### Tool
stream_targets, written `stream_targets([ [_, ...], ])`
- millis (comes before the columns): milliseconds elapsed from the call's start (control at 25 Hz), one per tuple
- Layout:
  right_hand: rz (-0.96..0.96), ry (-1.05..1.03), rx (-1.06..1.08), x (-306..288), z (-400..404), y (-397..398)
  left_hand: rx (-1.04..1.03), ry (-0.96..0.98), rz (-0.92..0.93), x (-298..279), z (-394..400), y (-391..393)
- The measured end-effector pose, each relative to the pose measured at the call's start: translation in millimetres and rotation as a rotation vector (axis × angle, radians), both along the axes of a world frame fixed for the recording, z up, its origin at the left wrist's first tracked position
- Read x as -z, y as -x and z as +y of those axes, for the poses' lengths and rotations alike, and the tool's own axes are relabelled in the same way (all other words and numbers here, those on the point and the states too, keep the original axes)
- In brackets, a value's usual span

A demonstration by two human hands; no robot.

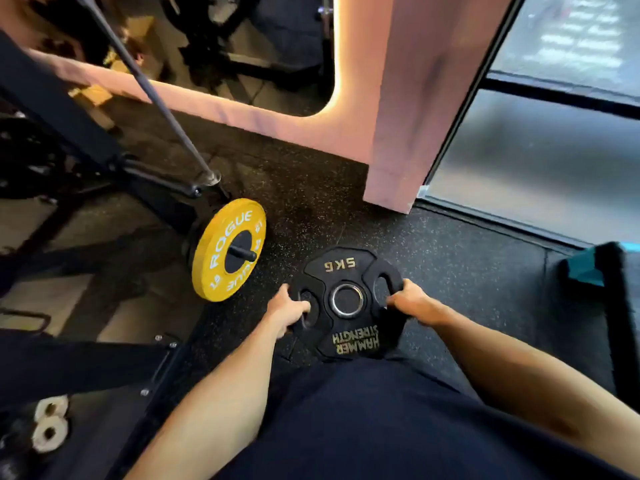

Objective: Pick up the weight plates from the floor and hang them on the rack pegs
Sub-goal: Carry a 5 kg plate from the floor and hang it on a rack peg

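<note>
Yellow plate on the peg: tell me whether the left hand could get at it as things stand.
Probably not right away: the left hand grips the black 5 kg plate. The floor between it and the yellow plate looks clear.

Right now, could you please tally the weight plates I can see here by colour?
Black: 1, the 5 kg Hammer Strength plate, gripped by the left hand and the right hand.
Yellow: 1, the Rogue plate, hung on a rack peg.
Total: 2 plates.
</note>
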State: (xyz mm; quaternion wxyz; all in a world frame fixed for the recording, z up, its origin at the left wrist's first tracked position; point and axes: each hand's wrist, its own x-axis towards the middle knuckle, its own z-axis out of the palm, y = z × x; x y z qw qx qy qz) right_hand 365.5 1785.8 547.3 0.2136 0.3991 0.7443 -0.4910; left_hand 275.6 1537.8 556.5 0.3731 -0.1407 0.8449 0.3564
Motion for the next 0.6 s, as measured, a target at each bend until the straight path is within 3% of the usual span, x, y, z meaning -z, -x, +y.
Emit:
stream_targets([
  [280,-0.051,0.02,-0.472,-11,25,139,-0.532,0.001,0.038,-9,16,7],
  [600,0.025,0.061,-0.744,-17,-19,244,-0.851,-0.039,0.183,-22,-2,36],
])
